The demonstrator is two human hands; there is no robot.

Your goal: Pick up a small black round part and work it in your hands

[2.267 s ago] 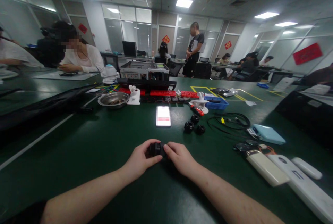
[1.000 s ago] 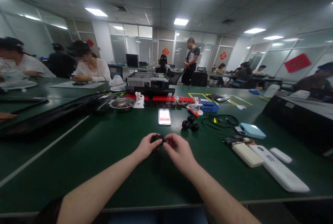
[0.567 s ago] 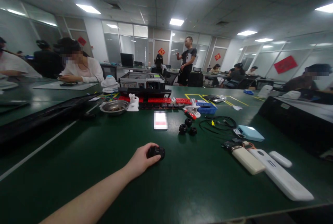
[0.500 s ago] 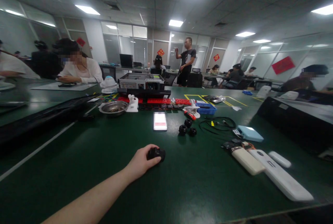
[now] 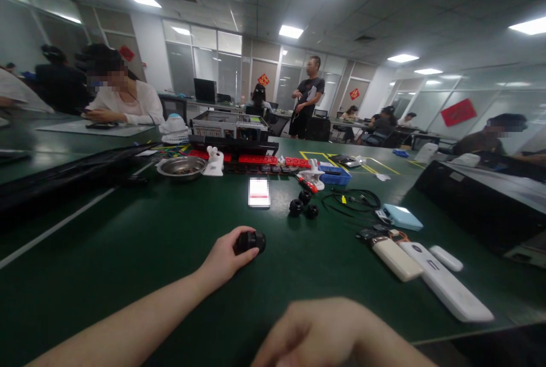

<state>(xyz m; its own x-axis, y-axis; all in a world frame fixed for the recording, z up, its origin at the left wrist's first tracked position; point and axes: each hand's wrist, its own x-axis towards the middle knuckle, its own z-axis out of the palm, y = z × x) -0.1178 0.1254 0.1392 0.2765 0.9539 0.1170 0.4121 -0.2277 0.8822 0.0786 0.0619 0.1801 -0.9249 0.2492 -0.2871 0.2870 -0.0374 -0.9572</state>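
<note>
My left hand [image 5: 224,255] is closed around a black cable gland [image 5: 256,241], thumb on the near side and fingers on the far side, low over the green table. At the bottom edge my right hand [image 5: 318,333] appears, back of the hand up and smeared by motion. Its fingers point down and are partly cut off, so what they do is hidden. Beyond the left hand, several similar black cable glands [image 5: 296,207] lie in a small group. Left of them sits a phone [image 5: 259,192] with a lit white screen.
A metal bowl [image 5: 182,168] and a white phone stand [image 5: 214,162] are farther back, before an opened metal case [image 5: 230,126]. A blue tray [image 5: 335,175], a coiled black cable [image 5: 362,199], a light blue box [image 5: 403,217] and a long white device [image 5: 447,283] lie right. Co-workers sit around.
My right hand has come into view at the bottom. My left hand keeps hold of the cable gland. The view has shifted slightly, and a standing person at the back has lowered an arm.
</note>
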